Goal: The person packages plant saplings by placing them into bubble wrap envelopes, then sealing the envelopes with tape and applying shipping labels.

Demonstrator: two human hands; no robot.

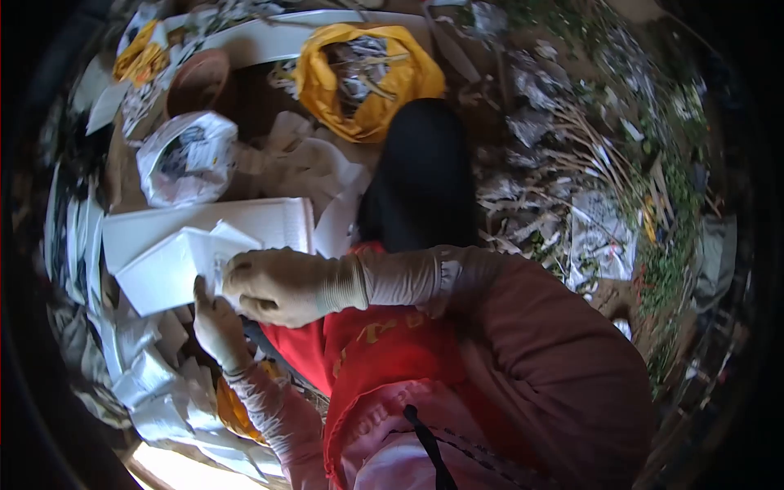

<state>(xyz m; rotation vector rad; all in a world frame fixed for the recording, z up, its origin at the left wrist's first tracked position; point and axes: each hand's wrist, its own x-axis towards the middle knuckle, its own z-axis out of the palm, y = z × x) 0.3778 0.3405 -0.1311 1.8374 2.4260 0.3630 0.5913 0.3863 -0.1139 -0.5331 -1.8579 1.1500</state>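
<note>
Checking your right hand (273, 287) first: gloved, its fingers are curled together at the right-hand end of the white piece (163, 269), fingertips hidden. Whether they are clamped on it, I cannot tell. The piece lies at nine o'clock from that hand, its near end overlapped by your glove.

Your left hand (219, 328), also gloved, sits just beside the right at about eight o'clock. One finger is raised against the lower edge of the piece, which from here extends toward ten and eleven o'clock. The other fingers are too unclear for me to judge your grip.

Beyond the piece, partly covered by it, is a larger white panel (287, 220). At eleven o'clock from your right hand stands a filled white bag (184, 194), with a brown round container (198, 82) farther along that line. A yellow bag (314, 77) holding pale strips stands open at one o'clock. White scraps (147, 371) lie heaped at eight o'clock from your left hand.
</note>
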